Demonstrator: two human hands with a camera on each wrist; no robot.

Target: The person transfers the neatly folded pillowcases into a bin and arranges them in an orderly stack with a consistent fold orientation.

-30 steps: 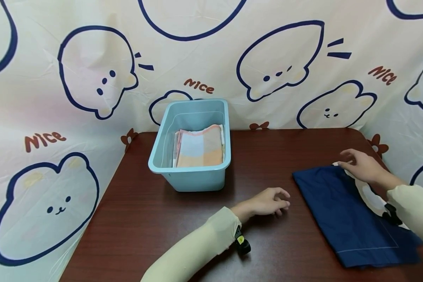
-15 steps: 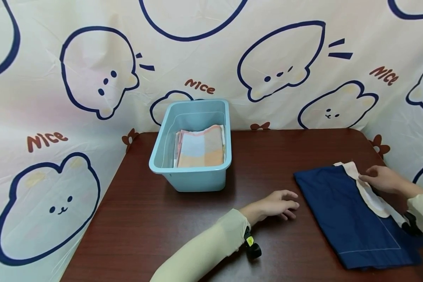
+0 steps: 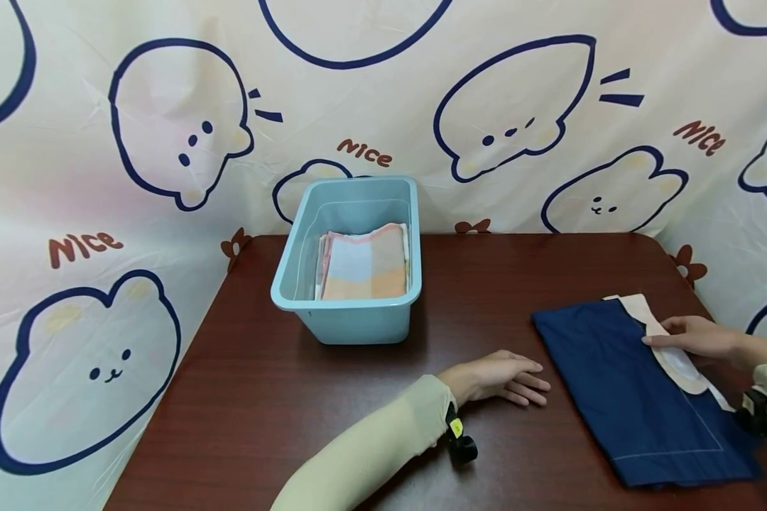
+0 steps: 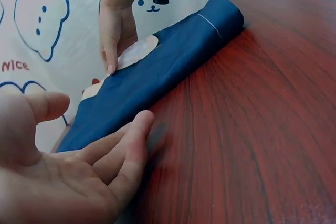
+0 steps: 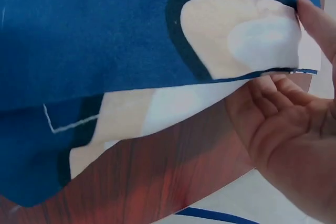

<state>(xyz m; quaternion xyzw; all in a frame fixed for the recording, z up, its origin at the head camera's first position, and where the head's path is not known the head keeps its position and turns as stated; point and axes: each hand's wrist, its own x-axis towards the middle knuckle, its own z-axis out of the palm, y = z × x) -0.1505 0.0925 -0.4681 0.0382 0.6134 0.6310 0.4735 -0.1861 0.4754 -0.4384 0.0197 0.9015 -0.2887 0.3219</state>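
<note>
A folded navy cloth (image 3: 620,390) with a cream-and-white printed edge and pale stitched lines lies at the right of the table. Its right edge is pinched by my right hand (image 3: 706,336); in the right wrist view the thumb is on top of the cloth (image 5: 121,40) and the other fingers are underneath. My left hand (image 3: 498,377) hovers over the table left of the cloth, its fingers loosely extended. Seen from the left wrist, that hand (image 4: 79,177) holds nothing, with the cloth's near edge just beyond the fingertips.
A light blue plastic bin (image 3: 345,323) stands at the back left of the dark brown table (image 3: 243,419). Folded checked cloths (image 3: 364,266) in peach, pale blue and orange lie inside it. A printed curtain (image 3: 383,92) hangs behind and along the sides.
My right hand has come back along the cloth's right edge toward me and now pinches it. My left hand has shifted slightly right, its fingers straighter.
</note>
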